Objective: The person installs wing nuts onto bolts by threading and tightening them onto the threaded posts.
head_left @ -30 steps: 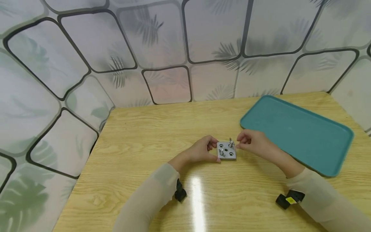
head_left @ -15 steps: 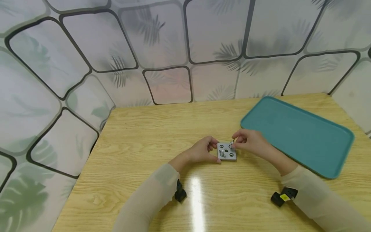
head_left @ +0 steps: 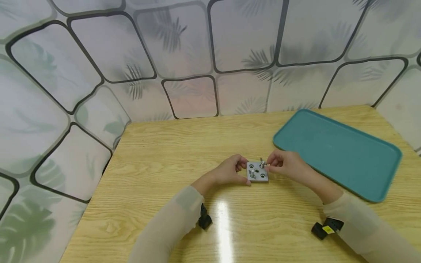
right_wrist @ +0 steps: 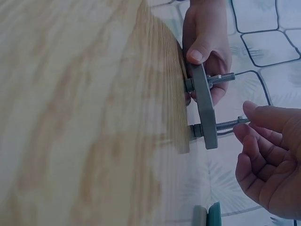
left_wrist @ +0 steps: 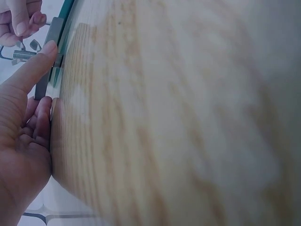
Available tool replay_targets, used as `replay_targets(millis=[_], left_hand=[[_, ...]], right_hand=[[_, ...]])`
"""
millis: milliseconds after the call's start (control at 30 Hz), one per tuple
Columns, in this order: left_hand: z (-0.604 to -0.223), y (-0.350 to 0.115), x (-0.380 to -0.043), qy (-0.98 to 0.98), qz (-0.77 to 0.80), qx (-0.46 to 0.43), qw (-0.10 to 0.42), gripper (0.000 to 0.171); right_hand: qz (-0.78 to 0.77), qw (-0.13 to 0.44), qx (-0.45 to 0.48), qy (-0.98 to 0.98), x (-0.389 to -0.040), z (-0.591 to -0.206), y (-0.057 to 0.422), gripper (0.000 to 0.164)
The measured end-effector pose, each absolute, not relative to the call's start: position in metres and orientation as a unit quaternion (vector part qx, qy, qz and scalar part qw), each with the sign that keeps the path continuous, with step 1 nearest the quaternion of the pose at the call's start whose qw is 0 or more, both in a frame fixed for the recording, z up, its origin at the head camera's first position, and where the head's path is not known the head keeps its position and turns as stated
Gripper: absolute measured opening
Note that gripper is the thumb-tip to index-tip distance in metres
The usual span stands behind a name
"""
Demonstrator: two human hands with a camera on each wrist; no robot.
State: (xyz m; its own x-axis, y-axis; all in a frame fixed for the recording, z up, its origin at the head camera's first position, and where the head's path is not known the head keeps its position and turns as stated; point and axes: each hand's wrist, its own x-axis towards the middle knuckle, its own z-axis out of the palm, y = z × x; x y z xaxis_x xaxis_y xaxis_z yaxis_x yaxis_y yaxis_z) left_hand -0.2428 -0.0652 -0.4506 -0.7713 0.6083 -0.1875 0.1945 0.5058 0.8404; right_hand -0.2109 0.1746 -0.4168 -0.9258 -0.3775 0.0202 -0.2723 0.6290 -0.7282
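A square metal plate with holes (head_left: 257, 177) is held along its left side by my left hand (head_left: 228, 171), thumb at the near corner and fingers at the far one. Two bolts pass up through the plate, their heads (right_wrist: 195, 131) beneath it in the right wrist view. The near-left bolt (right_wrist: 225, 77) carries a wing nut low against the plate. At the far-right bolt (right_wrist: 226, 125), a wing nut (right_wrist: 242, 120) sits by the bolt's top end. My right hand (head_left: 289, 164) pinches this nut's wing between thumb and forefinger, its other fingers curled.
A teal tray (head_left: 342, 153) lies at the right of the wooden table (head_left: 164, 153), just beyond my right forearm. A patterned wall covering (head_left: 243, 91) rises behind the table's far edge. Each wrist wears a small black camera (head_left: 204, 221).
My right hand moved left onto the far-right wing nut, then drew back slightly right, fingers still at its wing. My left hand and the plate stay in place.
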Motion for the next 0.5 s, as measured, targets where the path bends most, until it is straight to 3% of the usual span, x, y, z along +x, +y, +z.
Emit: replay_targets(millis=[267,500], left_hand=[[-0.45,-0.0651,-0.242,0.836,0.433,0.239,0.239,0.065],[-0.4495,-0.065,-0.2413,0.84,0.425,0.237,0.238,0.064]], right_hand=[[-0.413,0.072,-0.167,0.893,-0.2113,-0.4178,0.1809,0.01],[-0.417,0.069,-0.155,0.893,-0.2153,-0.4216,0.1797,0.028]])
